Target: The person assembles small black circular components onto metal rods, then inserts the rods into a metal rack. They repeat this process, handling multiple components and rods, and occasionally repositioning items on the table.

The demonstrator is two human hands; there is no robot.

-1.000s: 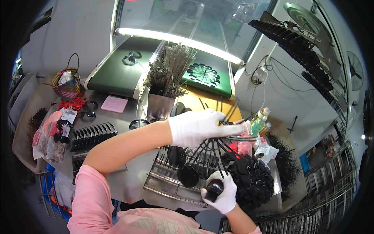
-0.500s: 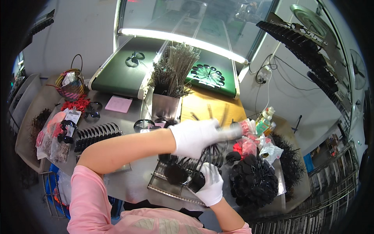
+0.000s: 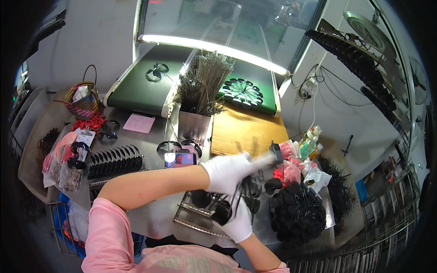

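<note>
My left hand [image 3: 225,174], in a white glove, reaches across the middle of the bench. Its fingers are smeared by motion, so their grip cannot be made out. Just below it, my white-gloved right hand [image 3: 239,222] is closed around dark wire stems with black discs [image 3: 222,212]. These discs stand over a metal rack [image 3: 200,220] with slotted rails, which holds other black pieces. Right of my hands lies a large heap of black discs on wires [image 3: 298,214].
A metal bin bristles with wires [image 3: 205,82] behind my hands. Conveyor belts [image 3: 136,91] run beyond it. A phone [image 3: 180,159] lies near my left forearm. Further left are a row of black curved pieces [image 3: 115,162], a pink notepad [image 3: 139,123] and a woven basket [image 3: 83,100]. Bottles [image 3: 309,142] stand right.
My right hand has shifted slightly left with the stems. My left hand has moved a little lower and remains blurred. The phone behind my left forearm has come into view.
</note>
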